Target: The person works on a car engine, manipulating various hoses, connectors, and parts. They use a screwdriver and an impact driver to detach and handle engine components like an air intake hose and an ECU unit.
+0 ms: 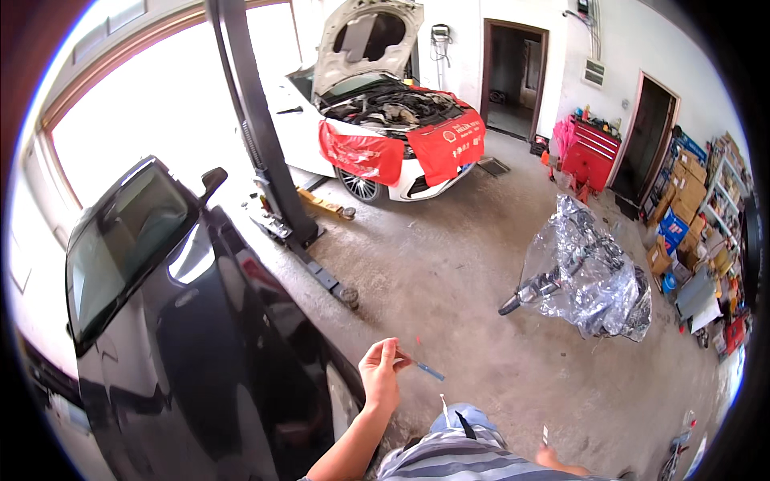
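Observation:
My left hand (381,373) is raised beside the front of a black car (216,345), its fingers pinched together. Between them is a thin, slender item with a blue end (431,372), pointing to the right and slightly down; its exact kind is too small to make out. Low at the bottom edge, my right hand (549,458) shows only in part, hanging beside my striped shirt. A small pale piece (545,434) sticks up from its fingers, and the rest of what it grips is hidden.
A grey lift post (269,120) with low arms stands beyond the black car. Farther back is a white car (417,180) with its hood up and red covers. Plastic-wrapped machinery (589,272) sits on the right, near a red tool cabinet (592,152) and stacked boxes (686,188).

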{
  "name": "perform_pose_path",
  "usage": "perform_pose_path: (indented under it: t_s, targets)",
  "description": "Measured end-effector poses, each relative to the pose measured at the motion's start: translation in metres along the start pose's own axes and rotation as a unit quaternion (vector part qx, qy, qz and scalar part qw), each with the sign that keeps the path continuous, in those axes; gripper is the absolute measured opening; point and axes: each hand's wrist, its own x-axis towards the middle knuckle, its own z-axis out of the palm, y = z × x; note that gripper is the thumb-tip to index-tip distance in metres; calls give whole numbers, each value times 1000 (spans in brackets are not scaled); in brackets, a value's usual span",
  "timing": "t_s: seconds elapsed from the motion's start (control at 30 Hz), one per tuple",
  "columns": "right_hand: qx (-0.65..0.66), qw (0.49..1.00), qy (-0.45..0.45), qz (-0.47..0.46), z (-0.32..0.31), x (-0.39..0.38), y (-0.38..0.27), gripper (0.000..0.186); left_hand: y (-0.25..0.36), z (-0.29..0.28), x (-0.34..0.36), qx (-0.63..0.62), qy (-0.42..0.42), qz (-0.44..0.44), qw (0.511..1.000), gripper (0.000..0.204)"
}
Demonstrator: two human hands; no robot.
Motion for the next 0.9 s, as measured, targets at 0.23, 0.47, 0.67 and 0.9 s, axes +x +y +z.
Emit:
perform_pose_path:
  t_s: [0.23,0.47,0.67,0.9]
  targets:
    - [-12,964,-86,251,-14,103,-110,50,-33,-6,251,-25,65,0,998,19]
    - [50,995,-53,-65,-25,319,-655,64,-18,-22,456,-59,271,24,960,22]
    - [250,856,2,-452,-123,408,-1089,45,-17,-27,648,-29,314,27,948,26]
    - [187,880,54,-434,-94,474,-1261,41,-59,-77,946,-172,295,-147,928,27]
